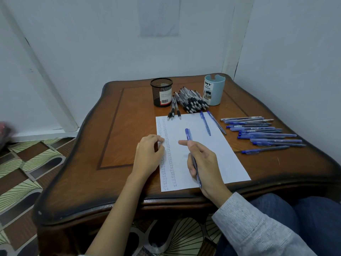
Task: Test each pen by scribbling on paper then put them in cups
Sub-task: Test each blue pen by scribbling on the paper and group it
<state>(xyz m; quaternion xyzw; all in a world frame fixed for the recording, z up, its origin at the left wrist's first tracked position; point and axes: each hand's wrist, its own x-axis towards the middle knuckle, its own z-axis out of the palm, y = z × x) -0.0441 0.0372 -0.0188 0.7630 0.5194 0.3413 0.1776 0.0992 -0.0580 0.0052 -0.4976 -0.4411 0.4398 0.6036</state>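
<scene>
right hand [203, 163] grip closed round pen [188, 135], axis 12-to-5 o'clock; blue cup [214, 91] at 12 o'clock.

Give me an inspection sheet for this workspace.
Surface: brown wooden table, scribble rows on white paper sheet.
Job's things: black mesh cup, pale blue plastic cup, pile of black-grip pens between them, row of blue pens right of the sheet, two blue pens at its far right edge.
Clutter: nothing seen.
Hands: left hand rests on the sheet; right hand holds blue pen.
Cables: nothing seen.
Surroundings: white walls, patterned floor.
</scene>
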